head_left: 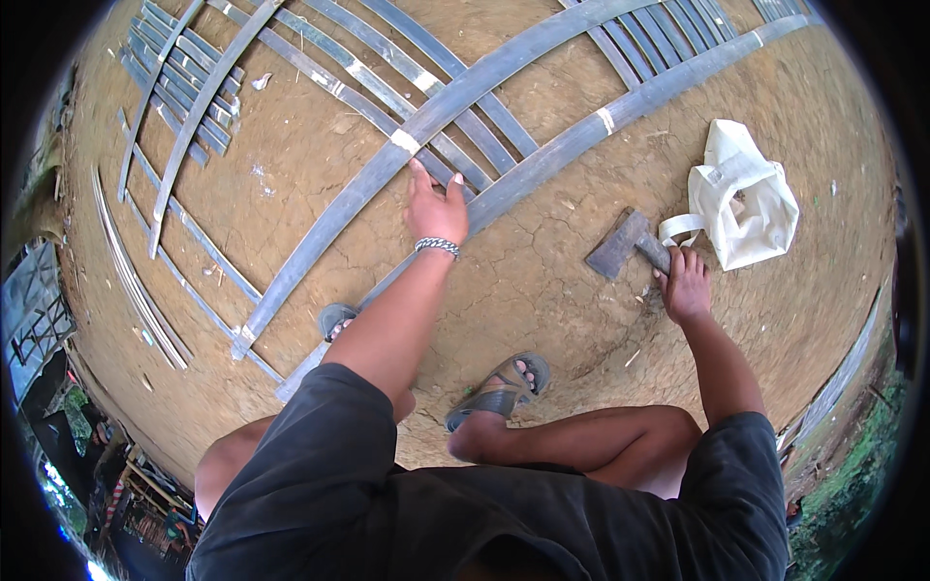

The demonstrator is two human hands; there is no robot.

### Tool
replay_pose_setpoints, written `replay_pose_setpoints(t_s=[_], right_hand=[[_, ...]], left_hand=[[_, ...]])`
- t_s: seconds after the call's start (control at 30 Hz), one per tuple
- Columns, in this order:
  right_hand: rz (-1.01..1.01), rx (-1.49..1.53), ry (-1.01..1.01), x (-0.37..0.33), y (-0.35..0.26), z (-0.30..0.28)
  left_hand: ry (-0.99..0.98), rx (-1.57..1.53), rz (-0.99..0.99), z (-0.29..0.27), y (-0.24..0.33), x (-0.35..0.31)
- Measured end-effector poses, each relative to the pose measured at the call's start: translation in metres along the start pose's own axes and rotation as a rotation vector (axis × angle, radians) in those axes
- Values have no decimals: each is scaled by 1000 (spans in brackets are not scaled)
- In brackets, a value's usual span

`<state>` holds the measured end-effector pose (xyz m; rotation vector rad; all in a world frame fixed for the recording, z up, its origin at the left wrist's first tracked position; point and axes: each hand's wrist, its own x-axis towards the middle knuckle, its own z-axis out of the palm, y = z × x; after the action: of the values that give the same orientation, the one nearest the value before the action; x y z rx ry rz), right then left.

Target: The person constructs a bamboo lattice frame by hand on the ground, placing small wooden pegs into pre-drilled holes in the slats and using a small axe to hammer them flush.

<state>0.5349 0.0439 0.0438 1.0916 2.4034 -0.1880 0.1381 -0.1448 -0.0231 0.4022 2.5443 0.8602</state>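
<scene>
My left hand, with a chain bracelet on its wrist, is at the near end of a thin bamboo slat. Its thumb and forefinger lie on either side of that slat, just below a long, broad bamboo strip. This strip crosses over several slats and has a pale node beside my fingertips. A second broad strip runs beneath the slat ends. On the right, my right hand is closed around the handle of a hatchet, whose dark metal head rests on the ground.
A white cloth bag lies beyond the hatchet. More slats form a lattice at the top right, and another slatted piece lies at the far left. Thin pale strips lie leftward. My sandalled foot stands on cracked bare earth.
</scene>
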Motion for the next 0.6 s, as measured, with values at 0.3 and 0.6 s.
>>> replay_pose_setpoints(t_s=[0.3,0.6], right_hand=[[18,-5,-43,-1,5,2],[36,65,-12,-1,-4,1]], left_hand=[[37,268,40,-10,21,-11],[90,284,91,-8,9,-8]])
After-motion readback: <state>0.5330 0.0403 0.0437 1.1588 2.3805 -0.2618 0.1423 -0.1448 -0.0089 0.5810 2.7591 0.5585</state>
